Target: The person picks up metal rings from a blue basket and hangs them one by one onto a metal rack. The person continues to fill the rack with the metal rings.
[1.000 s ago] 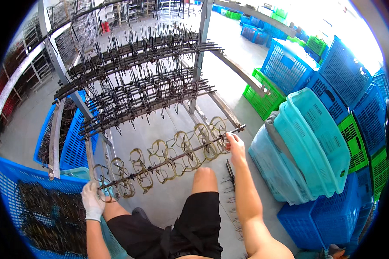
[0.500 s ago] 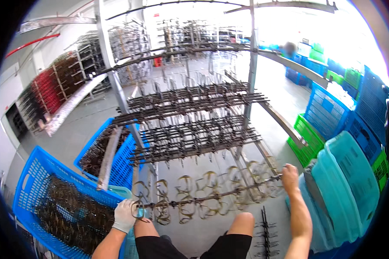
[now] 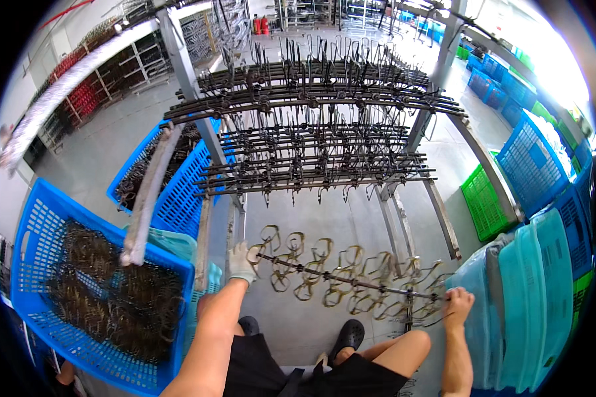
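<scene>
While both hands (image 3: 244, 263) (image 3: 458, 302) clamped on looped bar (image 3: 341, 281), blue crate (image 3: 40, 225) full of dark metal parts (image 3: 106, 291).

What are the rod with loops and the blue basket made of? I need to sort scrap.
The rod with loops, held between the left hand and right hand, looks like thin metal wire with a dull brassy finish. The blue basket looks like moulded plastic, given its lattice walls.

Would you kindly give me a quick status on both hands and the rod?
Left hand, gloved, grips one rod end; right hand, bare, grips the other. Rod with brass loops held level below the rack. Blue basket at left.
</scene>
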`<action>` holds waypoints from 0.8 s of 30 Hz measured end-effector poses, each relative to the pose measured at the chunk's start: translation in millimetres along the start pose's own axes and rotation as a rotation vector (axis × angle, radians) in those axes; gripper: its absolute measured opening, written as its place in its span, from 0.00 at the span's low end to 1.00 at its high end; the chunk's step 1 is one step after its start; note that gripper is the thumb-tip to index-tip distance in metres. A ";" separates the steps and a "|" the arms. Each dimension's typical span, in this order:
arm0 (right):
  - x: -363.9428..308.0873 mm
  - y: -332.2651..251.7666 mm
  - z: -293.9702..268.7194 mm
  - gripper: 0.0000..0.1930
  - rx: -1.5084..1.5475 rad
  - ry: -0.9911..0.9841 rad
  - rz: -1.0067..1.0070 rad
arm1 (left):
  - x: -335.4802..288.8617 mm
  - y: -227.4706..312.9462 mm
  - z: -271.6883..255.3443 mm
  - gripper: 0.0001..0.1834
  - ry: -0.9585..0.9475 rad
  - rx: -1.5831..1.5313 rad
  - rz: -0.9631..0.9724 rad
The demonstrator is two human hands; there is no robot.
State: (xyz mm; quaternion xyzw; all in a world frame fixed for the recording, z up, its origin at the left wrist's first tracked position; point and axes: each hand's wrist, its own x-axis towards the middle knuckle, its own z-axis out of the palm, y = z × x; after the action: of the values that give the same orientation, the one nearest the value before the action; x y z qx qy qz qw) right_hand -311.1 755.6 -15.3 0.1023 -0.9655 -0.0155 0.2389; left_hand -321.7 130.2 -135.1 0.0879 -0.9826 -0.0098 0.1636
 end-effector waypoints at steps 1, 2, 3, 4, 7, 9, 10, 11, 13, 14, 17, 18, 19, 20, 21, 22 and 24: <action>-0.9 -6.3 20.1 0.03 0.007 -0.042 -0.006 | 4.0 -6.1 17.2 0.11 -0.011 0.009 -0.030; -4.0 -12.5 42.9 0.03 0.040 -0.060 -0.007 | 10.1 -10.4 24.0 0.12 -0.008 -0.080 -0.074; 1.1 -19.4 65.7 0.02 0.073 -0.073 -0.005 | 23.4 -17.7 34.5 0.13 -0.002 -0.064 -0.123; 11.3 -30.8 86.7 0.02 0.089 -0.056 -0.003 | 25.9 -29.1 45.2 0.13 -0.017 -0.041 -0.173; 52.7 -68.4 127.9 0.04 0.164 -0.129 0.009 | 36.9 -76.9 75.9 0.14 0.113 0.062 -0.203; 84.1 -85.4 154.1 0.04 0.197 -0.141 0.006 | 45.7 -102.2 93.1 0.14 0.204 0.084 -0.220; 96.6 -92.2 168.0 0.04 0.204 -0.148 -0.002 | 48.0 -112.9 101.6 0.14 0.213 0.070 -0.252; 106.3 -88.4 177.3 0.04 0.188 -0.152 0.006 | 63.6 -101.4 109.0 0.14 0.223 0.032 -0.268; 126.4 -89.2 201.2 0.04 0.179 -0.150 0.031 | 73.2 -105.1 117.9 0.12 0.099 -0.255 -0.437; 143.5 -93.6 210.9 0.03 0.200 -0.149 0.037 | 61.8 -124.0 126.1 0.12 0.113 -0.527 -0.577; 177.7 -85.9 242.8 0.03 0.179 -0.110 0.064 | 59.0 -113.5 129.6 0.09 0.148 -0.171 -0.286; 190.9 -82.9 256.3 0.05 0.145 -0.114 0.062 | 58.8 -118.2 129.4 0.10 0.155 -0.218 -0.304; 202.6 -83.1 273.1 0.06 0.123 -0.111 0.051 | 50.8 -123.1 133.4 0.11 0.178 -0.463 -0.412; 213.5 -87.8 294.3 0.08 0.116 -0.089 0.060 | 40.3 -127.3 135.8 0.13 0.251 -0.800 -0.558; 223.3 -89.6 311.8 0.10 0.107 -0.065 0.078 | 34.1 -125.8 135.8 0.14 0.321 -1.016 -0.652; 228.8 -83.3 322.4 0.11 0.087 -0.108 0.094 | 31.1 -105.3 128.0 0.21 0.322 -0.899 -0.650; 231.6 -78.7 341.9 0.13 0.040 -0.166 0.100 | 19.1 -89.0 114.6 0.21 0.328 -0.617 -0.751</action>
State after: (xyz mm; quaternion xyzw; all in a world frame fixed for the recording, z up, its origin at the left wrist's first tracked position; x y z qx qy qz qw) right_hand -655.3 624.7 -218.0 0.0571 -0.9860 0.0071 0.1567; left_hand -361.4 38.1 -241.7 0.3827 -0.7960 -0.3435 0.3193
